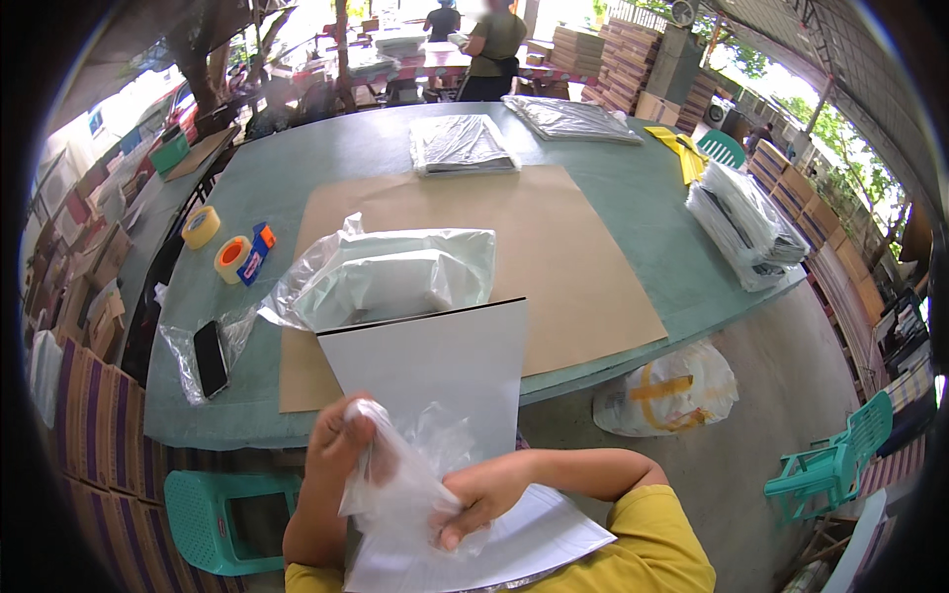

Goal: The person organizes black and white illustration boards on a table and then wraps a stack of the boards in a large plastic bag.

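A clear plastic bag (390, 489) hangs crumpled between my two hands in front of my body. My left hand (341, 432), raised, is closed on its upper part. Lower down, my right hand (481, 501) has its fingers curled into the same plastic, partly covered by it. Behind them a white panel (435, 361) with a dark top edge leans up at the table's near edge. Another white sheet or panel (563, 524) lies below my hands, close to my yellow shirt; the bag hides part of it.
On the green table (257, 168) are brown cardboard (578, 257), a pile of plastic wrap (395, 272), tape rolls (232, 259), a phone (211, 358) and plastic-wrapped flat packs (741, 222). A green stool (213, 519) stands left; a stuffed white bag (672, 390) sits on the floor.
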Action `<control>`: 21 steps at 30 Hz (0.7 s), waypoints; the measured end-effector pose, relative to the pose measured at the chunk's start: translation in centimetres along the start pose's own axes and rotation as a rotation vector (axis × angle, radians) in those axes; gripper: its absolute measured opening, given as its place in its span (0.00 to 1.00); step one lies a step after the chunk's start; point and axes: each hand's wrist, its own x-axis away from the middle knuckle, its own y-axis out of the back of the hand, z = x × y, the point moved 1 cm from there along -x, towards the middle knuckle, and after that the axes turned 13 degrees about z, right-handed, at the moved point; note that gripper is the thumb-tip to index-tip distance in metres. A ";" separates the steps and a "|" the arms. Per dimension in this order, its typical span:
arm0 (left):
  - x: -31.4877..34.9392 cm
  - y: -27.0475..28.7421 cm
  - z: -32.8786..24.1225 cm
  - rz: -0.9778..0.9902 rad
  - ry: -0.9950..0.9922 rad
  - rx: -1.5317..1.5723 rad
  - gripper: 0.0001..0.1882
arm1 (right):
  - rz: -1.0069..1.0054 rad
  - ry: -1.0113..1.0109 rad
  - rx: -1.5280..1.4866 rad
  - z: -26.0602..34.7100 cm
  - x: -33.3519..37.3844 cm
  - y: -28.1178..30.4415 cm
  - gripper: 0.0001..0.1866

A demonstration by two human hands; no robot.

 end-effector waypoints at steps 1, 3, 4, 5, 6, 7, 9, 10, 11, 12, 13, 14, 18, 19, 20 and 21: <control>0.3 0.0 0.7 0.012 -0.072 -0.157 0.14 | 0.115 -0.037 -0.060 0.6 0.1 0.2 0.15; 0.8 1.4 1.5 0.245 -0.030 -0.225 0.13 | -0.273 0.311 -0.353 1.1 2.8 0.9 0.22; 0.9 1.9 1.8 0.362 -0.006 -0.257 0.13 | -0.316 0.309 -0.362 1.3 3.5 0.8 0.23; 1.0 1.8 1.3 0.219 0.122 -0.231 0.11 | -0.350 0.314 -0.377 1.5 4.1 0.9 0.25; 1.2 1.8 1.0 0.134 0.070 -0.158 0.11 | -0.223 0.142 -0.255 1.8 4.0 0.6 0.23; 1.5 2.0 0.9 0.046 0.016 -0.086 0.11 | -0.093 -0.028 -0.129 2.4 3.6 0.2 0.22; 2.2 1.6 -0.1 0.168 0.009 -0.048 0.11 | 0.175 -0.351 0.146 3.8 2.9 -0.2 0.19; 2.4 1.1 -0.7 0.381 0.053 -0.085 0.13 | 0.308 -0.510 0.290 3.9 2.8 -0.2 0.18; 1.2 -0.5 -2.1 0.656 0.161 -0.493 0.13 | 0.111 -0.812 0.502 2.4 4.3 -0.2 0.17; 0.6 -1.8 -2.5 0.925 0.272 -0.908 0.14 | -0.105 -1.108 0.713 0.6 6.5 -0.4 0.15; 0.9 -2.5 -1.5 0.906 0.238 -1.165 0.14 | -0.191 -1.093 0.902 -0.5 8.3 0.1 0.16; 1.0 -2.2 0.1 0.891 0.195 -1.418 0.15 | -0.288 -1.083 1.085 -1.0 9.4 0.7 0.16; 0.1 0.4 1.3 0.520 0.676 -2.060 0.08 | -0.073 -1.288 1.302 2.7 7.2 0.8 0.19; 0.0 -1.8 0.7 0.573 0.755 -2.119 0.06 | -0.144 -1.298 1.338 2.5 7.4 0.6 0.19; 0.1 -3.0 1.3 0.742 0.257 -2.271 0.06 | -0.223 -1.290 1.375 2.4 7.5 0.4 0.19; 0.5 -3.9 2.1 0.889 0.060 -2.179 0.06 | -0.262 -1.334 1.178 3.3 7.7 0.8 0.18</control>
